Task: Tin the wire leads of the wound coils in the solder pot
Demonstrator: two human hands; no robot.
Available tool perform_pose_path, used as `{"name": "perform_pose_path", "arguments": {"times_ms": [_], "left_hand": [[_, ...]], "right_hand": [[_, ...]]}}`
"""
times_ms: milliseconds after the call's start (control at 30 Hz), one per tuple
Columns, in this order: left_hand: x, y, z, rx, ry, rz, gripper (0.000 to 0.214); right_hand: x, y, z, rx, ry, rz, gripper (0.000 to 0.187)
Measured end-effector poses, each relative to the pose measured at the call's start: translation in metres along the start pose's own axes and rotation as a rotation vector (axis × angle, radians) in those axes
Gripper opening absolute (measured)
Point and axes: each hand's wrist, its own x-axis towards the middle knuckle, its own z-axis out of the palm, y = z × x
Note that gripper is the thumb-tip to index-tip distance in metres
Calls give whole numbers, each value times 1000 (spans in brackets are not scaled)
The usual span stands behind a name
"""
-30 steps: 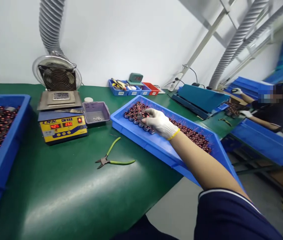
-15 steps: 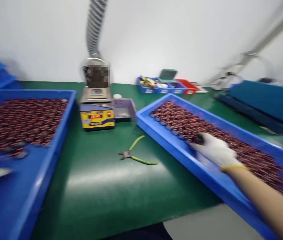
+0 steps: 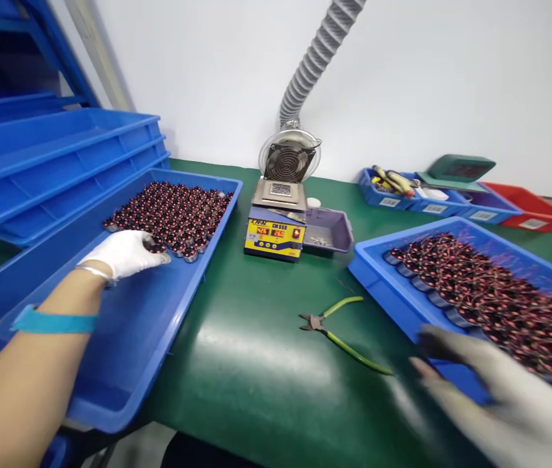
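My left hand [image 3: 127,255], in a white glove, is inside the left blue tray [image 3: 178,318]. Its thumb and fingers close round a small round part with a metal rim and a dark, copper-coloured coil top [image 3: 155,246], at the front edge of the packed rows of like parts [image 3: 173,211]. My right hand [image 3: 495,390], also gloved and smeared by motion, is over the near edge of the right blue tray [image 3: 378,266]. Its thumb and forefinger are apart, with no part visible between them. Rows of coil parts with thin reddish wires [image 3: 480,286] fill much of that tray.
Green-handled cutting pliers [image 3: 315,321] lie spread on the green table [image 3: 251,351]. Behind stand a yellow-fronted heated unit [image 3: 274,237], a fan under a grey duct [image 3: 312,62] and a purple bin [image 3: 341,227]. Stacked blue trays [image 3: 61,169] rise at left; small bins [image 3: 434,207] sit back right.
My view has swung left, bringing my left hand fully into sight at the left tray's parts. My right hand has come away from the parts in the right tray, towards me.
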Motion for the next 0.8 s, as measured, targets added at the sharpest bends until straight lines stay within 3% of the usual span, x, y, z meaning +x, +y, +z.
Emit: {"name": "perform_pose_path", "arguments": {"times_ms": [100,167,267,300,367,400,467,633,700,800], "left_hand": [[-19,24,-14,-80,90,-33,52],[-30,48,-10,-221,116,48,53],[-45,87,11,-305,164,354,39],[-49,98,18,-298,168,470,33],[-54,113,29,-292,132,619,24],[-55,117,32,-300,102,627,22],[-55,122,36,-339,63,520,28],[-44,123,40,-575,-19,222,92],[-40,124,44,-686,-65,158,93],[-38,128,49,-924,-182,111,78]], "right_hand": [[20,-64,29,205,-172,-106,37],[39,-101,48,436,-327,-67,49],[69,-145,72,979,-455,-24,88],[77,-154,79,1121,-495,-35,92],[88,-166,89,1260,-507,-35,85],[91,-168,93,1289,-505,-16,78],[95,-167,98,1326,-482,58,67],[110,-150,92,1462,-390,257,58],[119,-145,88,1465,-379,290,55],[128,-144,86,1458,-348,290,53]]}}
